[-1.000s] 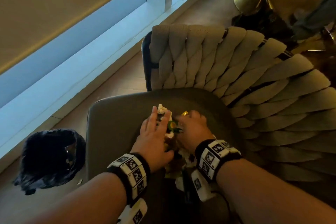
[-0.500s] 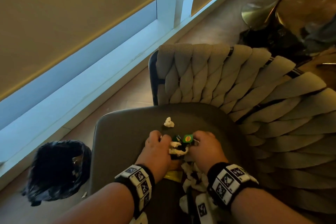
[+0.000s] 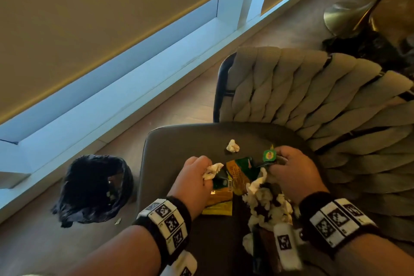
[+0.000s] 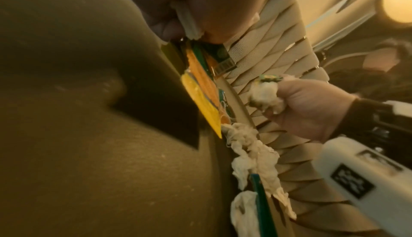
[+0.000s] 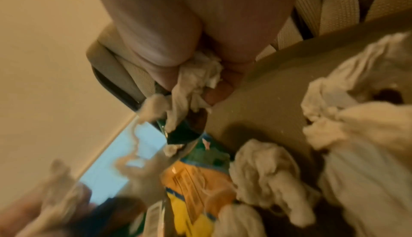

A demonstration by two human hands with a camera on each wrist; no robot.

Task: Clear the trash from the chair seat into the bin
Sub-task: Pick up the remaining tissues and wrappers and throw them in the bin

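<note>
Trash lies on the grey chair seat (image 3: 179, 145): yellow and green snack wrappers (image 3: 237, 172), a heap of crumpled white tissues (image 3: 266, 204), and one small tissue ball (image 3: 232, 146) farther back. My left hand (image 3: 197, 177) grips a crumpled tissue (image 3: 211, 170) and the edge of a wrapper (image 4: 200, 75). Curled around a tissue wad (image 5: 198, 78), my right hand (image 3: 291, 168) also holds a small green packet (image 3: 269, 155). The bin (image 3: 94, 188), lined with a black bag, stands on the floor left of the chair.
The chair's woven beige backrest (image 3: 313, 96) curves around the right and far side. A window ledge (image 3: 112, 101) runs along the wall at left. A brass table base (image 3: 345, 18) stands at top right. A scrap (image 3: 117, 221) lies on the floor by the bin.
Both hands have drawn back toward me and apart, each closing on trash. The small tissue ball stays behind on the seat, and the wrappers between the hands are now uncovered.
</note>
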